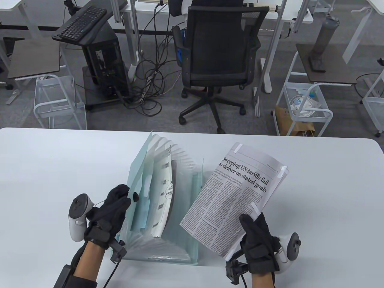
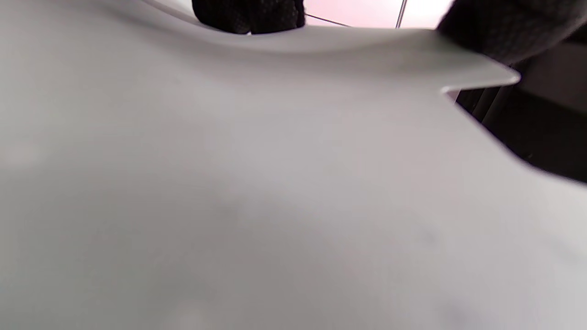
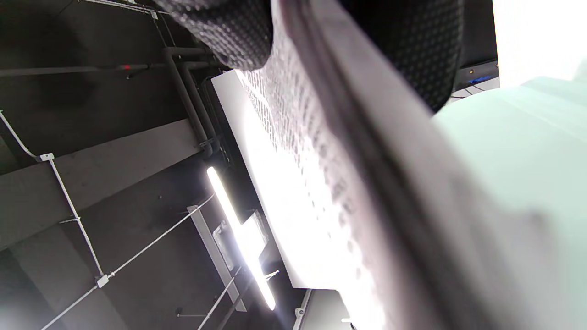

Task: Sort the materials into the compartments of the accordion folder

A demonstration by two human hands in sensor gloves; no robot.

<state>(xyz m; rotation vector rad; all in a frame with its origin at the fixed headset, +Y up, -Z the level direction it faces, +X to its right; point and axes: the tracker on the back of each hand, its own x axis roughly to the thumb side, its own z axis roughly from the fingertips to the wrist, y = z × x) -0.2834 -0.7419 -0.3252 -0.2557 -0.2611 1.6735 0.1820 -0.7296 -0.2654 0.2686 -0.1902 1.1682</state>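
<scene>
Nearest the person, the right hand (image 1: 258, 240) gripped the lower corner of a folded newspaper (image 1: 237, 193), thumb curled over the printed face and fingers beneath. The paper was lifted off the white table (image 1: 48, 168) and tilted, its headline "Sweeping US tariffs fail to deliver on stated goals" readable from above, with strips of white tape at its edges. In the right wrist view the newspaper (image 3: 321, 151) ran blurred between a gloved fingertip (image 3: 220, 27) and the rest of the glove.

To the left, the left hand (image 1: 109, 210) held the front cover of the pale green accordion folder (image 1: 168, 192), fingers curled over its edge near a small black button. The left wrist view showed only that cover (image 2: 275, 183) up close, with fingertips (image 2: 250, 16) hooked over its top rim.

The folder stood on the table, fanned open, just left of the newspaper. A white printed booklet (image 1: 163, 192) already sat upright in one of its front compartments; which pocket exactly could not be told.

Beyond the table's far edge stood a black office chair (image 1: 220, 51), a computer tower with a keyboard (image 1: 81, 22) on top, and white wire carts.
</scene>
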